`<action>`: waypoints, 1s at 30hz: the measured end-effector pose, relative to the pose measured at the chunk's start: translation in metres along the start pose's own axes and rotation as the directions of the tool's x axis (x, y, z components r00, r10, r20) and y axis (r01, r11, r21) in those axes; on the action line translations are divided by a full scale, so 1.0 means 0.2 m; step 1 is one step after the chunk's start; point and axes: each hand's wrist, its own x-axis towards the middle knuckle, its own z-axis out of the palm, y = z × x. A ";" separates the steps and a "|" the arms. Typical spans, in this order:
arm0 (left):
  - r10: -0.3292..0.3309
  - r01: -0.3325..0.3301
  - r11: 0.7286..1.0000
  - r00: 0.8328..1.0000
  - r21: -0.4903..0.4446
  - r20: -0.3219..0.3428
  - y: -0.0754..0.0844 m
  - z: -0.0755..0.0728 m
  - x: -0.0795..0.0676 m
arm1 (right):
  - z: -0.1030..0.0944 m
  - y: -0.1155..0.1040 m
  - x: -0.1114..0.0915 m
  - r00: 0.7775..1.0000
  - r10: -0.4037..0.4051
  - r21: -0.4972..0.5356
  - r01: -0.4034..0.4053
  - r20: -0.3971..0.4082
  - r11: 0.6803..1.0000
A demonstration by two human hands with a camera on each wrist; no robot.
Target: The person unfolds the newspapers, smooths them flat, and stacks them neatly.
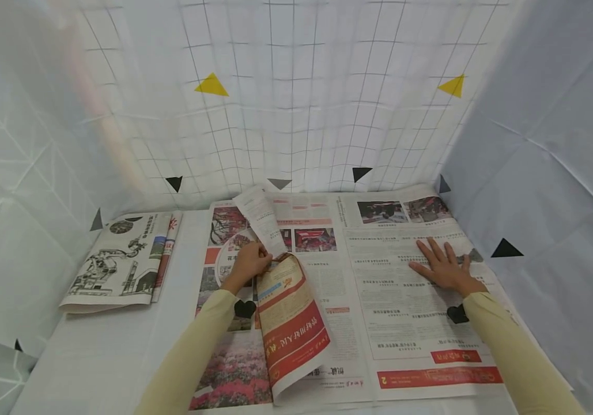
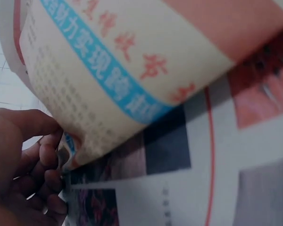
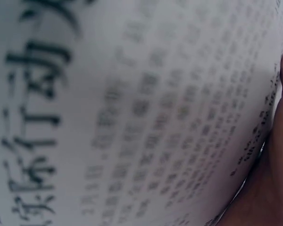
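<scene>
An unfolded newspaper (image 1: 389, 323) lies across the table. Near its centre my left hand (image 1: 252, 263) pinches the gathered edge of a folded newspaper sheet (image 1: 288, 323) with red and blue bands. That sheet curves up off the pages, and a narrow white printed flap (image 1: 260, 216) sticks out beyond the fingers. In the left wrist view, thumb and fingertips crumple the corner of the sheet (image 2: 85, 127). My right hand (image 1: 444, 270) rests with spread fingers on the newspaper's right page. Mostly printed text fills the right wrist view, the hand (image 3: 269, 174) showing at its edge.
To the left lies a folded newspaper stack (image 1: 120, 259) with a machine drawing on top. White table surface (image 1: 99, 357) shows at the near left. A gridded white curtain (image 1: 296, 115) stands at the back, with grey sheeting (image 1: 550, 173) along the right side.
</scene>
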 end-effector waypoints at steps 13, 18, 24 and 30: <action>0.024 -0.019 0.995 0.998 -0.095 0.053 -0.11 -0.14 0.00 | -0.01 -0.02 -0.02 1.000 0.008 0.011 -0.008 -0.002 1.000; 0.052 -0.048 0.996 0.997 -0.079 0.056 -0.16 -0.24 0.01 | -0.01 -0.05 -0.04 1.000 -0.010 0.037 0.011 -0.020 0.999; 0.068 -0.062 0.995 0.994 -0.076 0.081 -0.24 -0.34 0.00 | -0.03 -0.10 -0.08 0.999 -0.013 0.042 0.014 -0.042 0.999; 0.031 -0.028 0.999 0.997 -0.041 0.076 -0.35 -0.42 -0.05 | -0.03 -0.09 -0.08 0.999 -0.014 0.047 0.015 -0.034 0.999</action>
